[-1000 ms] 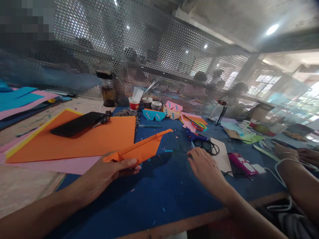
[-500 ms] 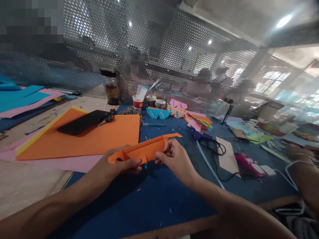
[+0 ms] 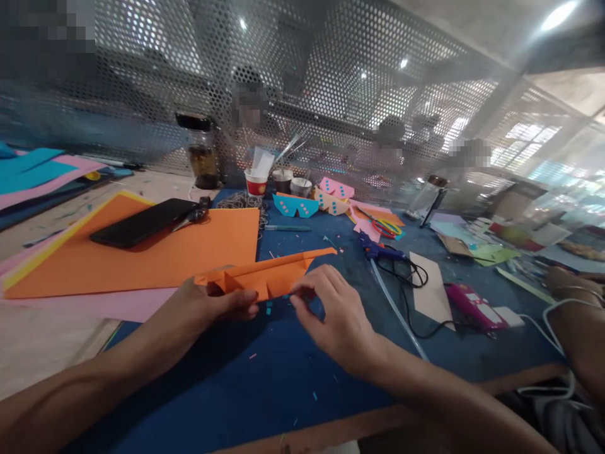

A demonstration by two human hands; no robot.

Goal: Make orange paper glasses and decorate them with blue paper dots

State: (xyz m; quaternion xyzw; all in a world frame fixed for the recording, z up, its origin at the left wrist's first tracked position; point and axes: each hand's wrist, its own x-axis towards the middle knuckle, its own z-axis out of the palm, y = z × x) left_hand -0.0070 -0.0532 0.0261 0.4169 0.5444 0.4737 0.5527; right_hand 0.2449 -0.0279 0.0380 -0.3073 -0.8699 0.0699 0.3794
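A folded piece of orange paper, long and narrow with creased flaps and a pointed strip at its upper right, is held up above the blue table mat. My left hand grips its left end, thumb in front and the other fingers behind or beneath. At the paper's lower right corner, my right hand has its thumb and forefinger tips closed together on the edge, with a gap behind them. Small blue and pink paper scraps lie on the blue mat below.
At left, a black phone and dark-handled snips rest on orange sheets. Behind stand a jar, a red-white cup and a blue paper mask. Rightward are scissors, a blue glue gun and another person's arm.
The view has shifted slightly. My right hand has turned and moved down along the paper's right end to its lower corner. My left hand keeps its hold.
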